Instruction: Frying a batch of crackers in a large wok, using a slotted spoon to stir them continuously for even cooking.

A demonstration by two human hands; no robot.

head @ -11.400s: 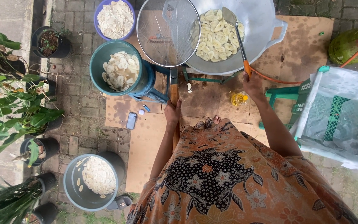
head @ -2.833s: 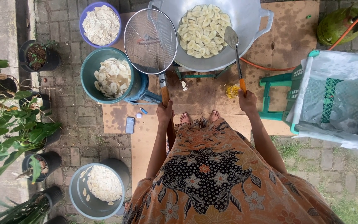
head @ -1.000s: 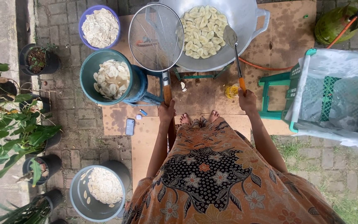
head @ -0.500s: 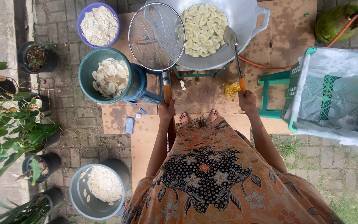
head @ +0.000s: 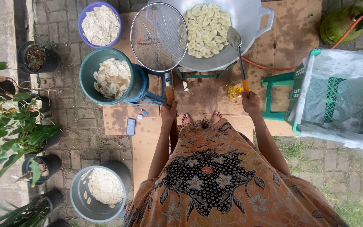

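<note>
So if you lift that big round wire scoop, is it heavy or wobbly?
Probably light: the mesh skimmer is thin see-through wire, empty, and the left hand holds it up alone. It likely feels tip-heavy, since the wide basket sits far out on its long handle. The mesh might dent if pressed.

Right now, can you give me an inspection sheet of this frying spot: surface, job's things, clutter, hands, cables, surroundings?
Surface: stained cardboard sheets laid over brick paving.
Job's things: wok full of pale chips; round mesh skimmer held over its left edge; metal spatula resting in the chips.
Clutter: phone on the cardboard; teal bucket, purple bowl and grey bucket, each holding pale slices.
Hands: left hand grips the skimmer handle; right hand grips the spatula handle.
Cables: orange hose runs toward the green gas cylinder.
Surroundings: potted plants at left; lined green crate at right.
</note>
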